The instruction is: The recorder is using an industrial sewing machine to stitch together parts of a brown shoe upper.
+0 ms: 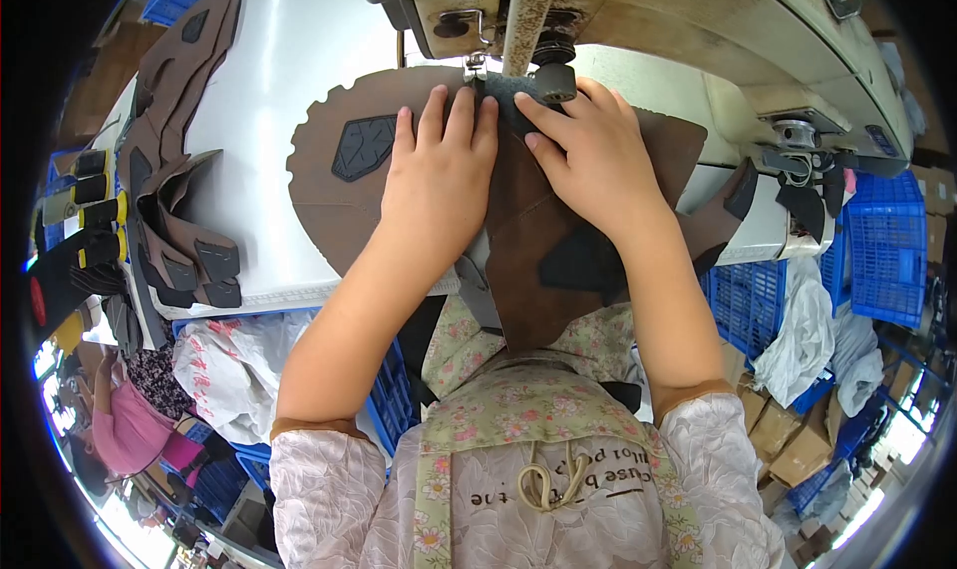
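A brown shoe upper piece point(334, 210) with a notched edge and a black patch point(364, 148) lies under the presser foot point(476, 68) of a sewing machine point(638, 30). My left hand point(439, 175) rests flat on it, fingers stretched forward to just below the foot. Right of the foot, my right hand point(593, 155) lies on the piece with thumb and forefinger apart; its other fingertips are partly hidden behind the machine. A grey-blue strip point(510, 92) of material shows between the hands. The near part point(523, 290) of the brown piece hangs over the table edge toward my lap.
Several brown shoe upper pieces point(184, 225) are stacked on the white table point(274, 120) at left. Another brown piece point(713, 225) lies at right. Blue baskets point(748, 305) and white plastic bags point(239, 365) stand below the table. A person in pink point(135, 419) is at far left.
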